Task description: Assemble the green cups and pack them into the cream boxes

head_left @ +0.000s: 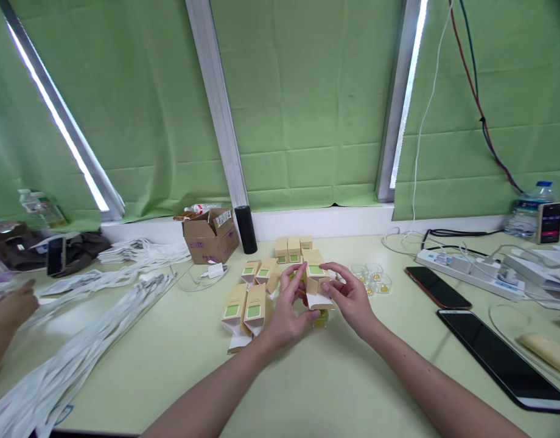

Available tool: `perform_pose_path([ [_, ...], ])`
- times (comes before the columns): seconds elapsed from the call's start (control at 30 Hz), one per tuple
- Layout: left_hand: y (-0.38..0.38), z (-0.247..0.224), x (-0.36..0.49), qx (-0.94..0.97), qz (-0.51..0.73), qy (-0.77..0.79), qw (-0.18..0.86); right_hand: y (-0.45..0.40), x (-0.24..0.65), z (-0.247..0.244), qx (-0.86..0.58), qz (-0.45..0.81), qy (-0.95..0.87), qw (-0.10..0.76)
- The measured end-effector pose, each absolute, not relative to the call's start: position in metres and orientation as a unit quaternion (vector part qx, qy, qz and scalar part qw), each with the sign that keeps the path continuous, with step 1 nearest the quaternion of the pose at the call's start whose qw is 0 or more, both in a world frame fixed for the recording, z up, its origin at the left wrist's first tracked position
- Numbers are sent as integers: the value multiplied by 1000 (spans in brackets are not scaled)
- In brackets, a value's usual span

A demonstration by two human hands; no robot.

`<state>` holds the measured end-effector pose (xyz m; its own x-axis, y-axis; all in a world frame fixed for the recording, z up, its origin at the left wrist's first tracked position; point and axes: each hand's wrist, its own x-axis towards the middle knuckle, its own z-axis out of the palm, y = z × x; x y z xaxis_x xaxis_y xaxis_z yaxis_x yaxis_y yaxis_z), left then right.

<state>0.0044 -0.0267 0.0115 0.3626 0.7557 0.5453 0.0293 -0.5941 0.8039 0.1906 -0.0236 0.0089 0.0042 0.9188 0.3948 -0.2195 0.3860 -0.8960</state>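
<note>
A small kraft-paper box (315, 281) with a green label and a white-lined flap folded out toward me is held between both hands. My left hand (287, 313) grips its left side, fingers behind and thumb low near the flap. My right hand (353, 299) pinches the right side of the box and its flap. Just below the flap, a clear plastic cup (321, 319) with yellow-green content partly shows. More such boxes stand left of my hands, two with open flaps (245, 311). Several clear cups (372, 280) with yellow pieces sit right of my right hand.
White straps (92, 340) spread across the left side, beside another person's hand (13, 307). Behind stand a brown carton (211, 237) and a black cylinder (246, 229). Two phones, one dark (437, 288) and one larger (503, 359), and a power strip (469, 274) lie right.
</note>
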Motion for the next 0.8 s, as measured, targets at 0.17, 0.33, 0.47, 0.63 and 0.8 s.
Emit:
perform_pose_path([
  [0.17, -26, 11, 5, 743, 501, 270, 353, -24, 190, 9, -330, 446, -546, 628],
  [0.33, -28, 14, 6, 738, 509, 269, 350, -23, 191, 7, -333, 433, -556, 626],
  [0.47, -28, 13, 6, 722, 520, 270, 368, -22, 190, 4, -328, 422, -562, 631],
  [0.63, -25, 6, 8, 682, 547, 266, 405, -22, 189, 1, -306, 417, -578, 631],
  [0.8, -26, 8, 11, 650, 572, 271, 420, -25, 190, 1, -278, 424, -597, 621],
])
